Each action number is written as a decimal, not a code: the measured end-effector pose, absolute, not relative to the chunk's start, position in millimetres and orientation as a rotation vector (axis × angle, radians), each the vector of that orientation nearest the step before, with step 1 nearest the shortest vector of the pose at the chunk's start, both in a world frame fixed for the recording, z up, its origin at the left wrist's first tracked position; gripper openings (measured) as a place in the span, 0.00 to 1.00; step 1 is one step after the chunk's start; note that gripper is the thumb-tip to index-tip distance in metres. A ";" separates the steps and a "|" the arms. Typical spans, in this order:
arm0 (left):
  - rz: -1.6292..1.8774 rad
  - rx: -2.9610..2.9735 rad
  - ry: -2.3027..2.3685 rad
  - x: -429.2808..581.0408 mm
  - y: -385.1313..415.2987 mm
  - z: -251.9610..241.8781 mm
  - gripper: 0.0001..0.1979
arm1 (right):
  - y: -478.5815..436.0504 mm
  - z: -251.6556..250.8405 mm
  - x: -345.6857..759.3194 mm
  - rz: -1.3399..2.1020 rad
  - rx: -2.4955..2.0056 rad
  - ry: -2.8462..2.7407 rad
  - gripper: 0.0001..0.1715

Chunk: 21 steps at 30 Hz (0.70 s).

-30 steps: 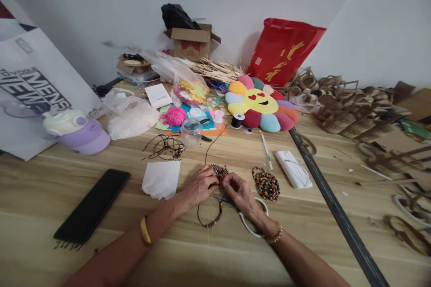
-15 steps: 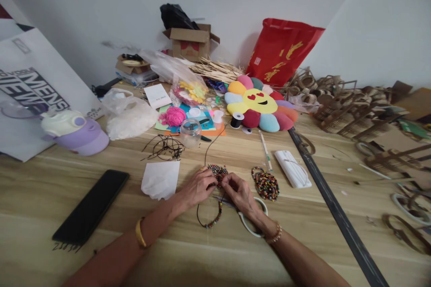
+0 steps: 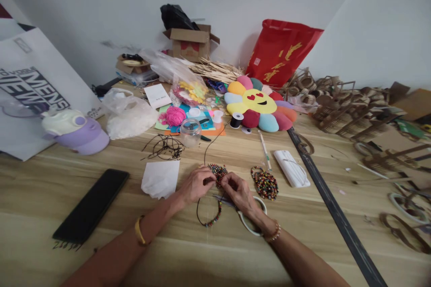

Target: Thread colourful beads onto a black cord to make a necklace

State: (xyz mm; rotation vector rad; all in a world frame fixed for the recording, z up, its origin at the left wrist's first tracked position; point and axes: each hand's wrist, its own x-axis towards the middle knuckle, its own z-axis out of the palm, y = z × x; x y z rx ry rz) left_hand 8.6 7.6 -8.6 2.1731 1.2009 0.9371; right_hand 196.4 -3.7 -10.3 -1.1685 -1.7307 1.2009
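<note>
Left hand (image 3: 198,183) has eased off multicoloured round-bead heap (image 3: 217,170), curled, hold unclear; right hand (image 3: 239,193), beside heap, pinches thin black beaded cord (image 3: 214,221) (likely light, limp: grip near tip).

left grip (image 3: 197,184): loosely curled | right grip (image 3: 239,192): pinched, knuckles bent

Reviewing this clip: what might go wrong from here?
The loose beads by the left hand could scatter if it brushes them. The scissors lie beneath the right hand, near the beaded cord, and might snag it. Its beads might slide off if an end drops; I cannot see whether it is knotted.
</note>
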 end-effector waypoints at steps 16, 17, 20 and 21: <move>0.887 1.581 1.145 4.0 7.3 7.5 0.05 | -4.9 -10.7 196.4 1.227 -1.175 -1.738 0.15; 0.888 1.573 1.137 3.8 7.6 7.0 0.05 | -4.9 -11.1 196.5 1.228 -1.174 -1.738 0.15; 0.886 1.577 1.125 3.1 8.5 3.3 0.05 | -4.7 -11.4 196.6 1.218 -1.171 -1.743 0.15; 0.883 1.583 1.120 2.9 8.9 1.6 0.05 | -4.7 -11.1 196.6 1.208 -1.169 -1.750 0.15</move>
